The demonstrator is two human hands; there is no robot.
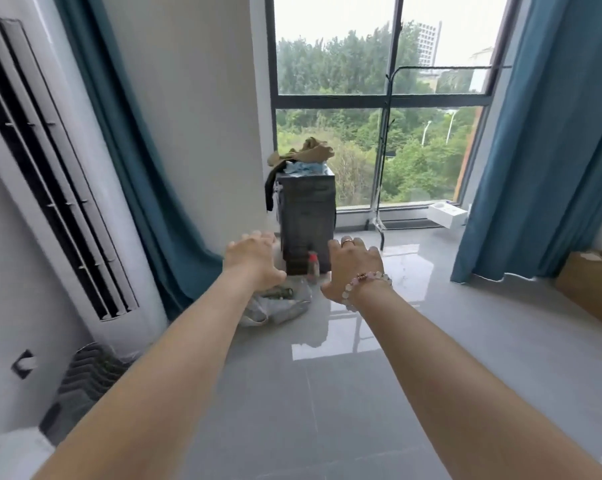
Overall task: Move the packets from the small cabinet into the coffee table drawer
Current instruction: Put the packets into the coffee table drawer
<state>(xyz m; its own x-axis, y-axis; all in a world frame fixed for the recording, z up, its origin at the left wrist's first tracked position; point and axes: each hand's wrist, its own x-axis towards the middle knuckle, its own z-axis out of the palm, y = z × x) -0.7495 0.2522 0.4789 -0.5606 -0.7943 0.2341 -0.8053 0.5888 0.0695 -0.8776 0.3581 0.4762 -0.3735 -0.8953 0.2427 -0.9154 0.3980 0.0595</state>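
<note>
1. Head view: both my arms reach forward over the grey tiled floor (327, 393). My left hand (254, 261) is empty, with its fingers spread loosely, though they are a little blurred.
2. My right hand (355, 268) is also empty, its fingers relaxed and apart. It wears a ring (346, 241), and a bead bracelet (365, 282) circles the wrist.
3. The small cabinet (306, 216) is dark and stands on the floor against the wall at the left edge of the window (379, 98). In the frame it sits between my two hands, and neither touches it. Its front looks closed, and I cannot make out any packets.
4. A heap of clothes (303, 155) lies on top of the cabinet.
5. A small red-capped bottle (312, 266) stands just in front of the cabinet, and a crumpled plastic bag (279, 303) lies on the floor near it.
6. A tall air conditioner (50, 168) stands at the left and a cardboard box (590, 285) at the right.
</note>
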